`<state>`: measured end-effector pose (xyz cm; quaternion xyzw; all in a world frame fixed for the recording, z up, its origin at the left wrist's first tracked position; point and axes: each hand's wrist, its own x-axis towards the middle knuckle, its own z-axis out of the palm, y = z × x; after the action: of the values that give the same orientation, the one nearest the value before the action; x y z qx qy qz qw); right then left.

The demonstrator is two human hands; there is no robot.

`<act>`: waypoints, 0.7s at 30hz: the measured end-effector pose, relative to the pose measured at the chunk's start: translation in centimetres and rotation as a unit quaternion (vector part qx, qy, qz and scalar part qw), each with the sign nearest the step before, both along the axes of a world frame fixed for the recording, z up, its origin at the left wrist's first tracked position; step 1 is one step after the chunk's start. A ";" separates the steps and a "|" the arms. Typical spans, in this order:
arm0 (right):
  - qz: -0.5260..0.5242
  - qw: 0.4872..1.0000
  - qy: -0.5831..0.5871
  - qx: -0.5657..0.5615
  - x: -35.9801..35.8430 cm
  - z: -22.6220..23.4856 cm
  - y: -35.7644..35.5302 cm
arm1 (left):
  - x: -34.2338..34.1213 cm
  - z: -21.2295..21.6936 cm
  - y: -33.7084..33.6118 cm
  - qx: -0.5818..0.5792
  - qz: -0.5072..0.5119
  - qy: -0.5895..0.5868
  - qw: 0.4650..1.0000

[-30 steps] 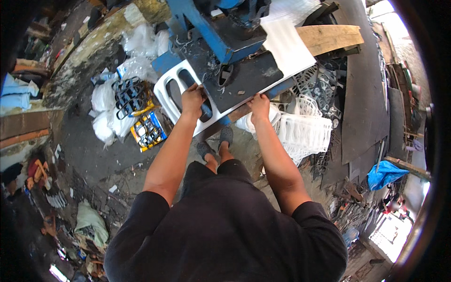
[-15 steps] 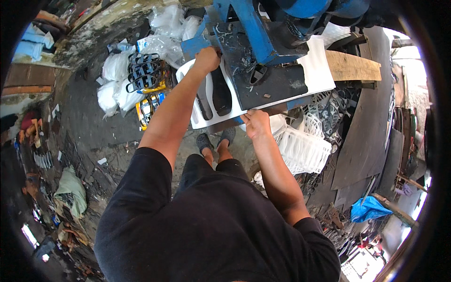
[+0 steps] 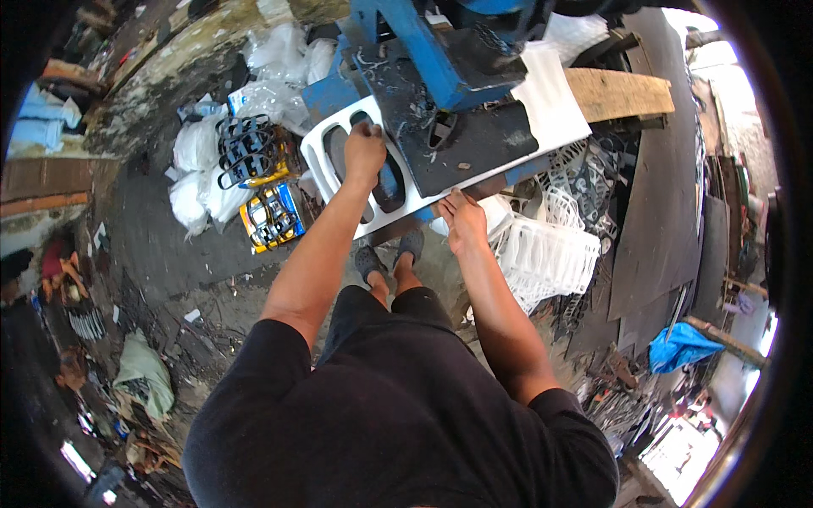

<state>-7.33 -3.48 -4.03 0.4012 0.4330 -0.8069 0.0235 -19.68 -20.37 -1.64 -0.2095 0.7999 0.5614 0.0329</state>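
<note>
A white sheet (image 3: 406,203) with long sole-shaped holes lies on the bed of a blue press (image 3: 402,42). Its right part runs beneath a black plate (image 3: 500,135) that has a small opening and dark scraps on top. My left hand (image 3: 364,157) is closed on the sheet's strip between two holes, left of the plate; its fingertips are partly hidden. At the near edge, my right hand (image 3: 462,218) pinches the sheet with thumb and fingers, just in front of the plate.
White cut-out sheet remnants (image 3: 550,258) are piled right of the press. Plastic bags (image 3: 199,182), black strap-like parts (image 3: 246,152) and a yellow-blue package (image 3: 273,218) lie to the left. A wooden board (image 3: 622,95) juts out at the right, near dark panels (image 3: 656,220).
My left hand has moved from the sheet's far edge toward me, onto the strip between the holes. My right hand stays at the near edge. The view has shifted slightly.
</note>
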 end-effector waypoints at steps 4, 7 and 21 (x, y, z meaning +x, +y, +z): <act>-0.023 0.998 -0.021 0.063 -0.2 -1.4 0.0 | -0.4 -5.2 -0.3 0.274 0.045 0.008 0.960; -0.021 0.997 -0.016 0.077 -0.2 -1.7 0.3 | -0.7 -2.7 -0.2 0.302 0.072 -0.046 0.949; -0.024 0.983 0.014 0.181 -5.2 -2.7 4.3 | -4.0 1.2 1.9 0.497 -0.050 -0.052 0.865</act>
<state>-12.57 0.80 -6.74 0.3981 0.5625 -0.7208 -0.0749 -23.70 -18.47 -0.43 -0.1545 0.4210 0.8706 0.2023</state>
